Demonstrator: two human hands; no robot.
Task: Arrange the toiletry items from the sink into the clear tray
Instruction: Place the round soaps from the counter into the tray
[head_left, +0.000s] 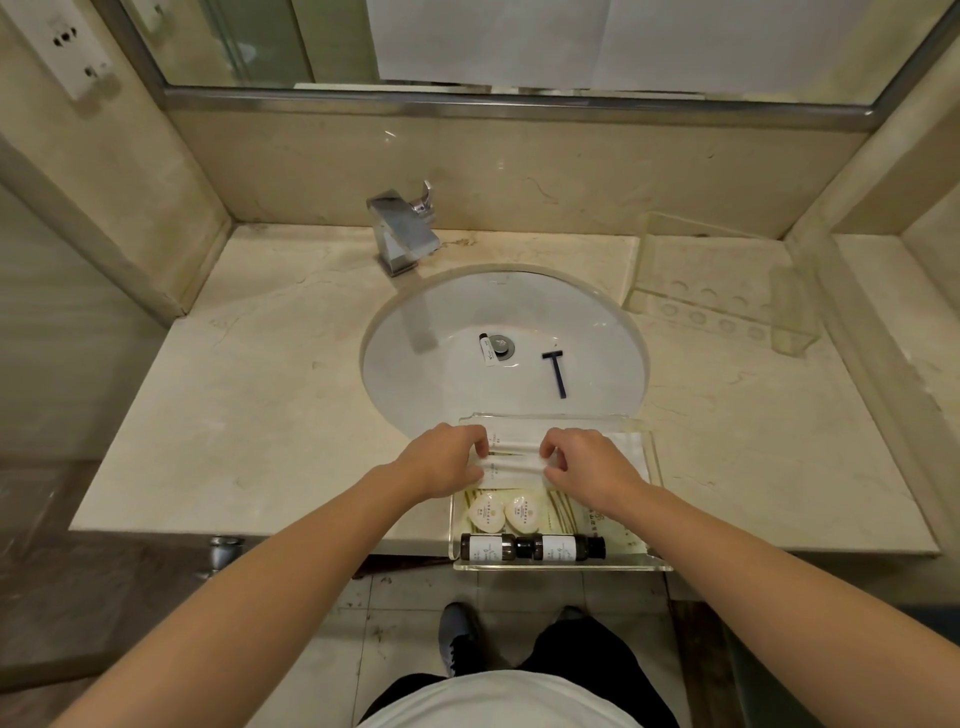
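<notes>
1. Two dark bottles (532, 547) lie along the clear tray's (655, 467) near edge, two soap packets (505, 512) behind them.
2. Left hand (447, 460) and right hand (587, 462) pinch the ends of white wrapped packets (514, 460) in the tray.
3. A razor (556, 371) and a small tube (486, 351) lie in the sink (415, 358).

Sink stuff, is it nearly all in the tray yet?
Nearly. Two dark bottles and two round soaps already lie in the clear tray. The left hand and right hand are holding the long white packets in it. A small tube and a razor wait in the sink.
</notes>
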